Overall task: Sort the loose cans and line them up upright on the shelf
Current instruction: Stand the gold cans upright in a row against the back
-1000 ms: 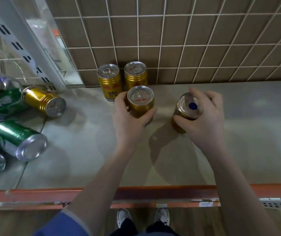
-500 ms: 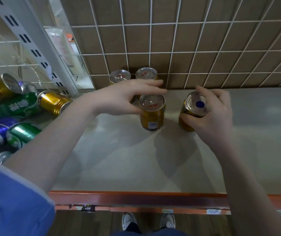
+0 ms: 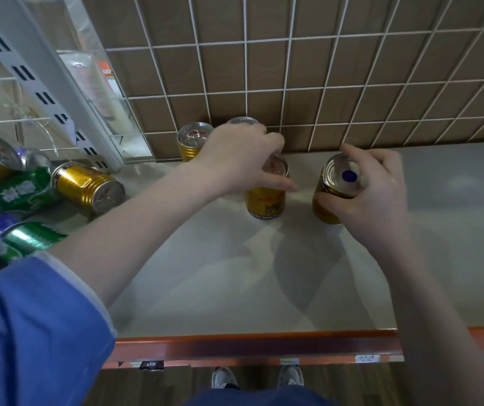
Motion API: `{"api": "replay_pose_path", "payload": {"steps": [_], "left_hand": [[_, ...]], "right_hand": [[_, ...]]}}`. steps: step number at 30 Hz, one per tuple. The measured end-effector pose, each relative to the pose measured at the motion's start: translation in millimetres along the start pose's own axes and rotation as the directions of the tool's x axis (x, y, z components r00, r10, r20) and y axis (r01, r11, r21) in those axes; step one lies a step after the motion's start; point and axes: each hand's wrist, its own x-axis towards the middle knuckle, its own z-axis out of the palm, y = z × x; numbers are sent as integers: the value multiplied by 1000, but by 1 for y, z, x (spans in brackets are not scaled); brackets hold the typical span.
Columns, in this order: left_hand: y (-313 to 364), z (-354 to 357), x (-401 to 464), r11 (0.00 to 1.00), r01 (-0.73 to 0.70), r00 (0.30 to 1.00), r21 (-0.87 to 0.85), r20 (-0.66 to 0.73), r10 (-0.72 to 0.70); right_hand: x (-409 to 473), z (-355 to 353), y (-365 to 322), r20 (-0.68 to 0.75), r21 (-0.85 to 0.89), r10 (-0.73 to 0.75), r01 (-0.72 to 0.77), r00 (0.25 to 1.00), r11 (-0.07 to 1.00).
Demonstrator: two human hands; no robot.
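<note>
Currently four upright gold metal cans (image 3: 265,200) | left hand (image 3: 239,159) grips one from above | right hand (image 3: 372,189) clasps a tilted blue-dotted gold can (image 3: 340,183).

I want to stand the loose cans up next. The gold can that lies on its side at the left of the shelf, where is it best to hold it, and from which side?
Grip the lying gold can around its ribbed middle, coming from above with fingers across the body. Its end points toward the open shelf, and green cans crowd its far left side, so the top is likely the freest approach.
</note>
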Motion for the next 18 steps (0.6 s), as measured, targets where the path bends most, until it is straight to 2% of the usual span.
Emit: {"api": "replay_pose_path", "payload": {"steps": [2,4,6,12,18], "left_hand": [[-11,-4,3,983,-99,989,-154,96,114],[-24,-14,1,921,-153,943,-358,227,245],[-33,-19,2,880,-183,903,-439,278,327],[-31,-18,13,889,-230,912,-397,231,340],[-28,-19,33,883,-190,928,-429,214,303]], "right_hand": [[-1,-2,2,-10,-1,1,-1,1000,1000],[-1,-5,3,-6,-1,7,-7,1000,1000],[-1,-6,4,-2,1,20,-20,1000,1000],[0,-7,4,5,24,40,-40,999,999],[2,-9,4,-2,35,45,-45,999,998]]}}
